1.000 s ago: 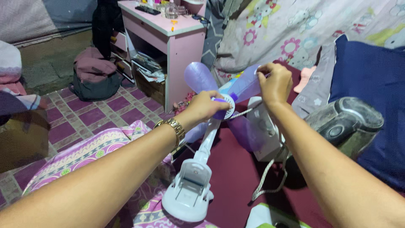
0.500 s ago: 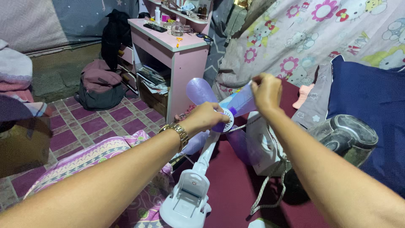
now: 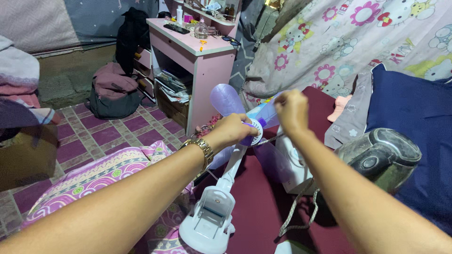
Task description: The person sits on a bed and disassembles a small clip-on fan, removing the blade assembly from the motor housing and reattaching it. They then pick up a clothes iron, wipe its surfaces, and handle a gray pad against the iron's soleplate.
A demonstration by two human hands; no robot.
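Maroon bed cover (image 3: pixel 263 207) carries a white clip fan (image 3: pixel 221 188) with lilac blades (image 3: pixel 227 99), lying across its middle. Pink bench (image 3: pixel 197 44) behind holds bottles; its open shelf holds stacked papers (image 3: pixel 172 84). Left hand (image 3: pixel 233 131): grip closed around the fan hub. Right hand (image 3: pixel 292 110): grip pinched on a blade edge. Versus 0.5 s ago: right hand lower, closer to the hub.

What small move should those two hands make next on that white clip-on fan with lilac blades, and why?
Probably a gentle pull of the right hand away from the hub, while the left hand steadies it. The left hand grips the centre of the white clip-on fan; the right pinches at a translucent lilac blade edge.
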